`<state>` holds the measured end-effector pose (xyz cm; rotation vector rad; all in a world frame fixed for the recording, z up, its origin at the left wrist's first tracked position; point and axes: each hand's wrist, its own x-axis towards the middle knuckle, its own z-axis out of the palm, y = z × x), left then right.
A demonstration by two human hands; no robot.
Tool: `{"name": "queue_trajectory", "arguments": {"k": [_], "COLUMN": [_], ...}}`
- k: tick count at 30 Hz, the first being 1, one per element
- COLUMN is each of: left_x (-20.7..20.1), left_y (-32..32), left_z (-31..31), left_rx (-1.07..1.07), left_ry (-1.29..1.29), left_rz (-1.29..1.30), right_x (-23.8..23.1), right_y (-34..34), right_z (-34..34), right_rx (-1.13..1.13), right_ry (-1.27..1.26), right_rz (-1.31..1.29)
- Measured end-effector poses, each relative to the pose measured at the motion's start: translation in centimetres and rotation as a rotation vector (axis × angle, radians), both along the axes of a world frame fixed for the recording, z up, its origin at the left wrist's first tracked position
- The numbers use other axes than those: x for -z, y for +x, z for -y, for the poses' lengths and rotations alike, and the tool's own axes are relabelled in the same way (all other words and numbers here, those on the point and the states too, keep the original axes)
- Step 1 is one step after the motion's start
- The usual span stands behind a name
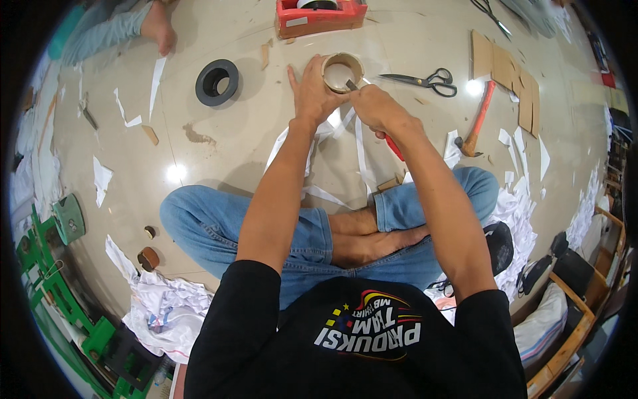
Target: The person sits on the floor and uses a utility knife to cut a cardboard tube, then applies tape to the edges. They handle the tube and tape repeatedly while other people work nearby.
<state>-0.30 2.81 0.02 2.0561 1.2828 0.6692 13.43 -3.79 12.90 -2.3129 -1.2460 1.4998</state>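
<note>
My left hand [312, 94] is closed round the left side of a short cardboard tube [343, 56], its round opening facing up. Gripped in my right hand [380, 110] is a red-handled tool [393, 147] with a flat, dark, blade-like tip. That tip lies against the near right rim of the tube; whether it cuts into the wall I cannot tell. Most of the tool is hidden by my fingers. Black-handled scissors [425, 81] lie just right of the tube. On the left sits a black ring-shaped spool [217, 83].
A red tape dispenser [320, 20] stands beyond my hands. To the right lie a red-handled hammer [477, 123] and cardboard strips [506, 70]. White paper strips [323, 194] are scattered about. Another person's foot [158, 28] is at far left, and green equipment [63, 292] at lower left.
</note>
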Motion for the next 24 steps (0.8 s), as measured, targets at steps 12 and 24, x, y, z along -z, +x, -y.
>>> {"name": "queue_trajectory", "arguments": {"k": [12, 24], "left_x": [-0.3, -0.3], "left_y": [0.2, 0.1], "left_z": [-0.1, -0.1], "left_rx": [0.008, -0.005], "left_ry": [-0.026, -0.058], "left_rz": [0.025, -0.004], "right_x": [2.3, 3.5], "right_y": [0.0, -1.0], "right_z": [1.1, 1.8], "right_rx": [-0.003, -0.111], "right_ry": [0.171, 0.413], "right_rz": [0.015, 0.187]}}
